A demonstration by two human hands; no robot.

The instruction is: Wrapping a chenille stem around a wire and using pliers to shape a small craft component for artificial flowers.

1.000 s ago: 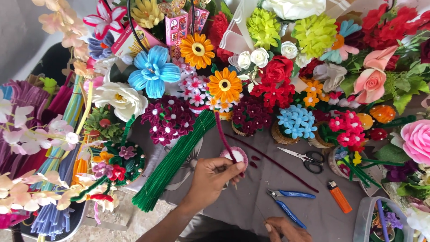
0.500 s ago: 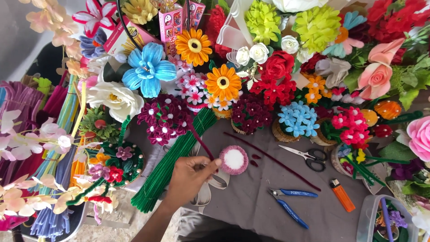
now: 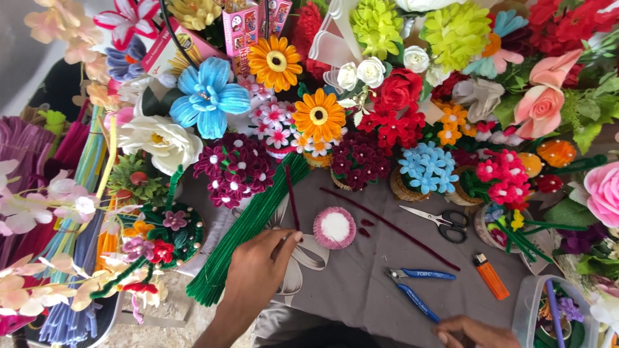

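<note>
My left hand [image 3: 255, 274] is over the grey cloth [image 3: 361, 290] and pinches the lower end of a dark red pipe cleaner [image 3: 291, 196] that points away from me. Just right of it a round pink-and-white fuzzy disc [image 3: 334, 227] lies free on the cloth. A bundle of green pipe cleaners [image 3: 248, 229] lies slanted right by the same hand. My right hand [image 3: 471, 332] rests at the bottom edge near blue-handled pliers [image 3: 416, 287], partly cut off, with nothing seen in it.
A long dark red pipe cleaner [image 3: 393, 229], scissors [image 3: 442, 221] and an orange lighter [image 3: 491, 276] lie on the cloth. Several pipe-cleaner flowers crowd the back and both sides. A clear plastic tub [image 3: 532, 309] sits at the bottom right.
My left hand has let go of the pink-and-white disc, which now lies on the cloth. The hand has moved left and taken hold of a dark red pipe cleaner.
</note>
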